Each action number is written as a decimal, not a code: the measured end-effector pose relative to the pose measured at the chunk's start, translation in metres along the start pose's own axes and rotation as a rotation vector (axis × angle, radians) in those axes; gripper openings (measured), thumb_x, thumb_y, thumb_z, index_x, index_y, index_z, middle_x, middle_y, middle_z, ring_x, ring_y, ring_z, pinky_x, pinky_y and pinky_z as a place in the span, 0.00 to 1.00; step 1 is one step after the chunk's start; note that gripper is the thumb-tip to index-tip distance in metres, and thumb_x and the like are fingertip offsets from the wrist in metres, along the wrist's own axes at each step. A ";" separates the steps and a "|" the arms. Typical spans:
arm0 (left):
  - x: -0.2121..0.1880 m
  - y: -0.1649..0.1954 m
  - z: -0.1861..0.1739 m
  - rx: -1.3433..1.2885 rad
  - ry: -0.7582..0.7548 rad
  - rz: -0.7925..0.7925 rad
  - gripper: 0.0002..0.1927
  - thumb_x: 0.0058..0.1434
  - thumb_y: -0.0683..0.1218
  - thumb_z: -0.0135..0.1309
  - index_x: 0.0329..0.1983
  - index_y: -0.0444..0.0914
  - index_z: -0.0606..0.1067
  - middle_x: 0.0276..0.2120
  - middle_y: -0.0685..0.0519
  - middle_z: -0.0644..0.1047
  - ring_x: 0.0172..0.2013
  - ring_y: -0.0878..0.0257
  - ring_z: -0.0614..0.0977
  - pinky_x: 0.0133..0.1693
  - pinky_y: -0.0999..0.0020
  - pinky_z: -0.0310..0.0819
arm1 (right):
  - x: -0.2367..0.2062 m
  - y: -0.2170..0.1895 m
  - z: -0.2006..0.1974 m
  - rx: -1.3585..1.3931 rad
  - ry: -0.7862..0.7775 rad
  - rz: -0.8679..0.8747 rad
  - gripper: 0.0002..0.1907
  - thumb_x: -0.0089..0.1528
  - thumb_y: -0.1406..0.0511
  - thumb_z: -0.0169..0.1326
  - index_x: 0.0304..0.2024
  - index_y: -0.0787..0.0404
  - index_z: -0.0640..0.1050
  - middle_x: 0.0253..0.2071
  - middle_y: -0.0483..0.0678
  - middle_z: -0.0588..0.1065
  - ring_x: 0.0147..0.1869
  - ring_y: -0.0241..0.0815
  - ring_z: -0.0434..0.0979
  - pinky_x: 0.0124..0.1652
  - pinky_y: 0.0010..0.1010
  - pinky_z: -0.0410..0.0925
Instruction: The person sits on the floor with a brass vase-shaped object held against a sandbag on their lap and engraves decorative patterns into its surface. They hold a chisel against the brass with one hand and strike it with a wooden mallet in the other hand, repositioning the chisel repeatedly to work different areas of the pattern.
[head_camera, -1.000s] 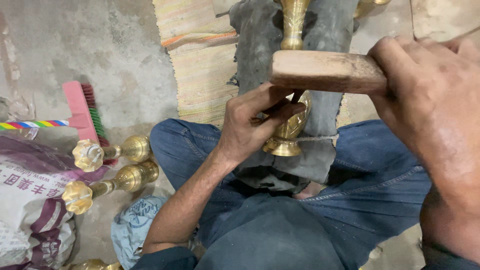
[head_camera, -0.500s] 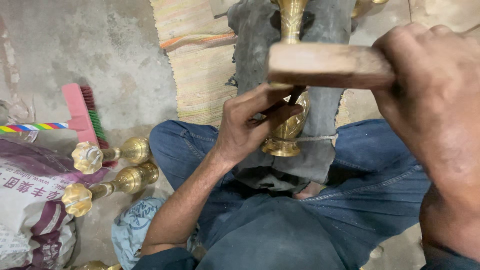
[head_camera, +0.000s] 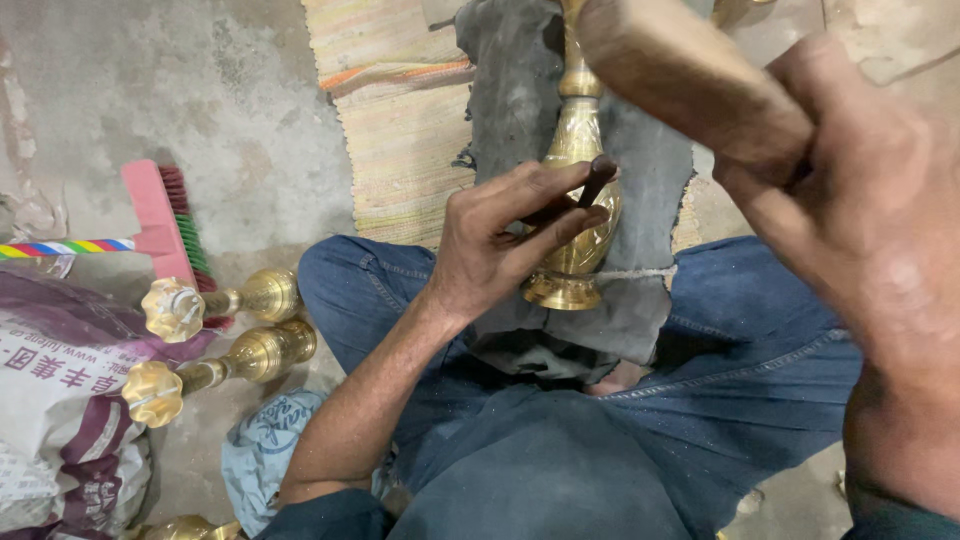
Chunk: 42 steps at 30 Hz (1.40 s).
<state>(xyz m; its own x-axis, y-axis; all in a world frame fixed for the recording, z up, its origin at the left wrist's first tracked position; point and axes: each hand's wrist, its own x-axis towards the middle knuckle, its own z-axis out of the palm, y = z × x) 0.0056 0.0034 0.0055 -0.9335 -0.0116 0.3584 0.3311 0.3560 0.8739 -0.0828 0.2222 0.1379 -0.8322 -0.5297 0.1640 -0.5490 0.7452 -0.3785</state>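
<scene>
Fingers, left hand (head_camera: 500, 245): we see them pinched closed on a thin dark punch tool (head_camera: 585, 195), tip set against the belly of the brass vase (head_camera: 580, 215).
Fingers, right hand (head_camera: 860, 230): wrapped tight on a wooden mallet (head_camera: 690, 70), raised and tilted above the punch tool's head.
Head view, work: brass vase lies lengthwise on a dark grey cloth (head_camera: 510, 100) between our knees, foot rim toward us, neck pointing away. Left fingers partly rest on the vase body, so that hand steadies both tool and piece.
Head view, support: cloth sits over a striped woven mat (head_camera: 400, 120) on the concrete floor. Our blue-jeaned legs (head_camera: 760, 330) flank the piece on both sides.
Head view, left side: two brass stands with flower-shaped tops (head_camera: 215, 305) lie just beside the left knee, a pink brush (head_camera: 165, 220) beyond them, a printed sack (head_camera: 60, 400) at the frame edge, a pale blue bag (head_camera: 265, 450) under the left forearm.
Hidden: exact contact spot of the tip, covered by left fingers; cannot tell what mark it makes.
Doing it well, our judgement: keep the punch tool square to the curved surface, strike it squarely and lightly, keep the knees snug so the vase does not roll.
Risk, our judgement: thumb sits close to the struck end; a glancing blow could slip the tip across the brass.
</scene>
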 end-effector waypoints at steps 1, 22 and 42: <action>0.001 0.000 0.000 -0.012 0.008 0.026 0.18 0.69 0.46 0.63 0.61 0.41 0.77 0.43 0.55 0.82 0.41 0.68 0.87 0.42 0.72 0.87 | 0.000 0.000 0.000 -0.209 0.036 -0.123 0.15 0.62 0.70 0.66 0.47 0.63 0.74 0.37 0.52 0.75 0.42 0.50 0.79 0.42 0.40 0.70; -0.001 -0.004 -0.005 -0.012 0.002 0.099 0.14 0.70 0.43 0.64 0.57 0.43 0.77 0.44 0.55 0.82 0.40 0.67 0.87 0.40 0.73 0.84 | -0.003 -0.004 -0.003 -0.461 0.046 -0.246 0.15 0.60 0.68 0.66 0.45 0.62 0.75 0.36 0.51 0.76 0.42 0.51 0.80 0.44 0.41 0.70; -0.023 -0.016 0.006 -0.524 0.480 -0.147 0.15 0.72 0.40 0.58 0.60 0.32 0.75 0.43 0.49 0.84 0.41 0.62 0.88 0.44 0.67 0.89 | -0.001 0.010 0.039 0.126 0.131 -0.098 0.14 0.64 0.68 0.65 0.45 0.67 0.73 0.37 0.56 0.77 0.38 0.45 0.80 0.34 0.34 0.74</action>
<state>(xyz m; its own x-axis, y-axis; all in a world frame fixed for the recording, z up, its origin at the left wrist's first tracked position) 0.0207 0.0030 -0.0186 -0.8500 -0.4765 0.2245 0.3413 -0.1737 0.9238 -0.0842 0.2148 0.0981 -0.7831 -0.5336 0.3193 -0.6202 0.6323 -0.4644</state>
